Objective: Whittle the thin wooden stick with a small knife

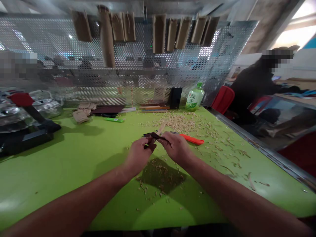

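Over the middle of the green table my two hands meet, fingers closed. My left hand (140, 152) pinches a small dark piece (147, 134) with a flat edge. My right hand (177, 147) grips a dark brown folded strip (157, 136), which looks like sandpaper and touches or nearly touches the left hand's piece. A pale wood sliver (161, 127) shows just beyond the fingers; whether it is held, I cannot tell. Behind my right hand lies a tool with an orange ribbed handle (193, 139), its other end partly hidden. Wood shavings (160, 169) are scattered below my hands.
More shavings (181, 121) heap toward the back right, near a green tea bottle (195, 97) and a black block (175, 98). A green knife-like item (115, 120) and dark sheets (108, 110) lie behind. Left stands a black-and-red device (29, 131). A person (254, 84) sits at right.
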Demonstrator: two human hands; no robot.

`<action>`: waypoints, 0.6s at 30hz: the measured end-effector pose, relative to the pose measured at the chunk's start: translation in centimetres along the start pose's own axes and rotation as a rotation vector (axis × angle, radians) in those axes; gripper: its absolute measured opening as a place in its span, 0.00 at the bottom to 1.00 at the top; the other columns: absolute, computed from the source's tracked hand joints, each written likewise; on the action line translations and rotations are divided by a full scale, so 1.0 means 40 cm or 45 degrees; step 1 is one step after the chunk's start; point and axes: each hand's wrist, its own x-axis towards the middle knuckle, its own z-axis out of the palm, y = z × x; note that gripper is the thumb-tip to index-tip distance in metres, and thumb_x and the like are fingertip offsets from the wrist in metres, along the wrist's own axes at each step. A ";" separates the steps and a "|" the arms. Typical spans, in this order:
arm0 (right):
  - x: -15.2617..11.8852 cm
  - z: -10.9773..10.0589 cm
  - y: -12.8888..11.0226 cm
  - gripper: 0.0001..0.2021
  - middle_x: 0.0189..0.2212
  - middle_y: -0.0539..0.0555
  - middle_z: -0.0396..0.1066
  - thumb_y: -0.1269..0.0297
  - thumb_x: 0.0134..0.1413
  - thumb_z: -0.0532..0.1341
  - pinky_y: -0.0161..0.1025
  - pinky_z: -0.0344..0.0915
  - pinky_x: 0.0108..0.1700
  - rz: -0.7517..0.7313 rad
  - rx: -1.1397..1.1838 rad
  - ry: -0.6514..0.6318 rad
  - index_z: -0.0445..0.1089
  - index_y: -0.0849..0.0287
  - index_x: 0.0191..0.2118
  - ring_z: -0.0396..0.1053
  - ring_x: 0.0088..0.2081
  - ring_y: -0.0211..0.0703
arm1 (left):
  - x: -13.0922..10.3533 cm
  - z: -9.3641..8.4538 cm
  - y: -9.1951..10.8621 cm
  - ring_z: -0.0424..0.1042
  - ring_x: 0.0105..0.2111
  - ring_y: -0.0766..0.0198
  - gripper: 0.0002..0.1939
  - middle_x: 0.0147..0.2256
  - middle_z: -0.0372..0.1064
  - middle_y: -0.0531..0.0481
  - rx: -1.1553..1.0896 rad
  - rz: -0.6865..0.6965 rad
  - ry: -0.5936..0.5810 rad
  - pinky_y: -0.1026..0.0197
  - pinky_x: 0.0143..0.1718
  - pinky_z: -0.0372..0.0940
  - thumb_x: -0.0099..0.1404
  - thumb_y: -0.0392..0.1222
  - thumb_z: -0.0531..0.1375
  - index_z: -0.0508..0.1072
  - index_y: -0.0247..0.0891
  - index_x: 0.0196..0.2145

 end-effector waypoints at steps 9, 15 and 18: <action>0.013 -0.022 -0.002 0.12 0.20 0.47 0.60 0.60 0.58 0.55 0.34 0.51 0.26 0.180 0.261 0.131 0.59 0.57 0.25 0.56 0.24 0.35 | 0.009 -0.006 -0.021 0.55 0.20 0.70 0.15 0.22 0.62 0.54 0.059 0.083 -0.049 0.67 0.20 0.48 0.61 0.48 0.59 0.77 0.36 0.40; 0.009 -0.026 0.011 0.09 0.23 0.48 0.63 0.60 0.59 0.55 0.34 0.53 0.28 0.099 0.228 0.087 0.63 0.58 0.29 0.59 0.26 0.36 | 0.000 -0.017 -0.007 0.48 0.15 0.73 0.16 0.18 0.53 0.60 -0.153 -0.103 -0.217 0.68 0.17 0.45 0.61 0.46 0.59 0.72 0.37 0.45; 0.005 -0.019 0.021 0.10 0.23 0.49 0.63 0.59 0.59 0.56 0.34 0.52 0.28 0.040 0.132 0.064 0.63 0.58 0.29 0.59 0.25 0.36 | 0.000 -0.017 -0.006 0.48 0.14 0.74 0.12 0.16 0.53 0.60 -0.116 -0.137 -0.298 0.68 0.16 0.44 0.62 0.48 0.58 0.73 0.35 0.34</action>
